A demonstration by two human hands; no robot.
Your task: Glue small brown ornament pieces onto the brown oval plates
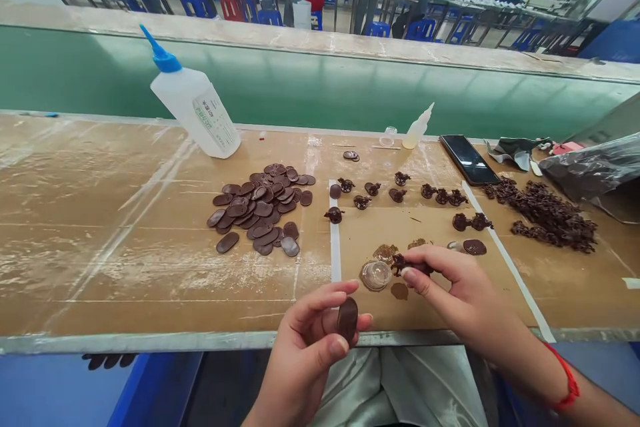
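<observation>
My left hand [315, 340] grips a brown oval disc [347, 319] between thumb and fingers, near the table's front edge. My right hand [445, 280] pinches a small dark brown figure [399, 264], its kind too small to make out. That figure hangs just above a small clear dish [376, 275] of liquid, ringed by wet stains. Left of the taped area lies a heap of brown oval discs [265, 203]. Several figures mounted on discs [362, 201] stand behind my hands. To the right is a pile of loose dark figures [550, 213].
A large white bottle with a blue nozzle [200, 107] stands at the back left. A small dropper bottle [419, 128], a phone [469, 159] and a grey plastic bag [595, 163] lie along the back. White tape strips [523, 287] edge the work area. People sit farther off.
</observation>
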